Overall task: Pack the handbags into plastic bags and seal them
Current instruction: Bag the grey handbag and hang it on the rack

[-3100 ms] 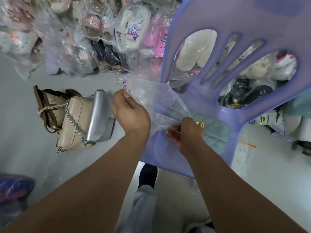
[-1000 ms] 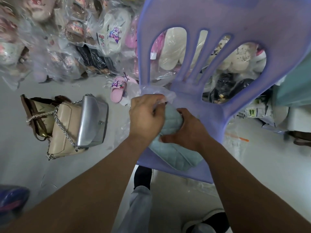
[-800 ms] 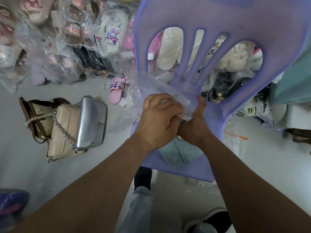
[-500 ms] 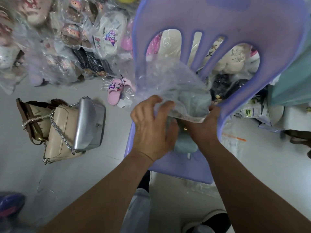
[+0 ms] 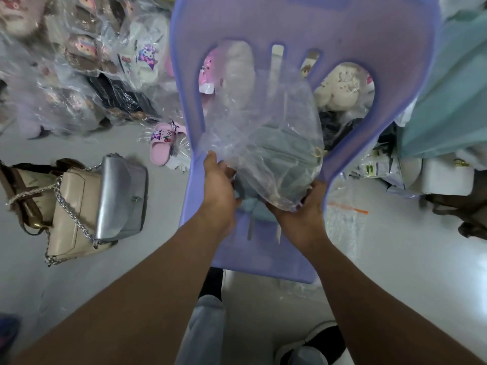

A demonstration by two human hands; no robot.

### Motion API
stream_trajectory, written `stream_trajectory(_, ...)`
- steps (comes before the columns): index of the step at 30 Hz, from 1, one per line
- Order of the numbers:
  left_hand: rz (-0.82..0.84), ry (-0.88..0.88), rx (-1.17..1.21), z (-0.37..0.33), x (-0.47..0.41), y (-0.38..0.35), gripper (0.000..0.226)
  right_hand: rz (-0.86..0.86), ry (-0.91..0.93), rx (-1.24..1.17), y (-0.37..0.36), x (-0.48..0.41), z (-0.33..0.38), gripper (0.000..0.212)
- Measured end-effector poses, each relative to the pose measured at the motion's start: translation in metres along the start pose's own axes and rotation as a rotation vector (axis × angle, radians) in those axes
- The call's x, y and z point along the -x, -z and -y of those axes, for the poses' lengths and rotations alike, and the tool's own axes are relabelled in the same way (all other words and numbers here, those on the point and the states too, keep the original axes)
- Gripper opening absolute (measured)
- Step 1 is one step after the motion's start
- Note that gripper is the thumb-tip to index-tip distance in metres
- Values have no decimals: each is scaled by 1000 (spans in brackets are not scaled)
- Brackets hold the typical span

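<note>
Grey floor (image 5: 395, 259) under everything. Lilac plastic chair (image 5: 303, 22) dead centre, slotted back at the top, seat towards the camera. Heap of film-wrapped slippers and plush (image 5: 87, 61) top left, behind the chair; teal cloth (image 5: 448, 88) along the right edge. Clear plastic bag (image 5: 263, 122) over the seat, in front of the backrest, crumpled, open end down towards the hands. Pale blue quilted handbag (image 5: 276, 159) inside it, most of the way in, lower end sticking out of the mouth between the two hands. Left of the chair, well apart from it, on the floor: silver handbag (image 5: 121, 201) lying across a beige handbag (image 5: 71, 219) with a chain strap, brown bag (image 5: 23, 196) touching that on its far left. Left hand (image 5: 218, 185) on the plastic bag's lower left edge, thumb up along the film, fingers curled in underneath, holding film; whether also on the quilted handbag, cannot tell. Right hand (image 5: 303, 209) under the lower right corner, fingers curled up round the film, gripping it. Pink slipper (image 5: 163, 146) on a clear wrapper just beside the chair's left edge. Small gold clasp (image 5: 317, 152) visible through the film, right side of the quilted handbag.
</note>
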State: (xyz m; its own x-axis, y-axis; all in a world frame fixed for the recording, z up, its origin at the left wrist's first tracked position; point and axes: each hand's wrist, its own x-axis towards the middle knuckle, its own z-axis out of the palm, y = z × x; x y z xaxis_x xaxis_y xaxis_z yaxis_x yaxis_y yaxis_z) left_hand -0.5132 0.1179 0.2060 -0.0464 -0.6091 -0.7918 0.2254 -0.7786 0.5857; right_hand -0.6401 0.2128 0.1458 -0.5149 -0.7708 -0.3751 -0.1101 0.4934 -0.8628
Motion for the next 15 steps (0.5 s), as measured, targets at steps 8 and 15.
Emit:
stream_trajectory(8,-198,-13,-82,17,-9,14,38,90,-397,-615,32,-8,-7,48)
stream_trajectory(15,-153,4,-165,40,-4,41,54,132,-477,-359,25,-20,14,46)
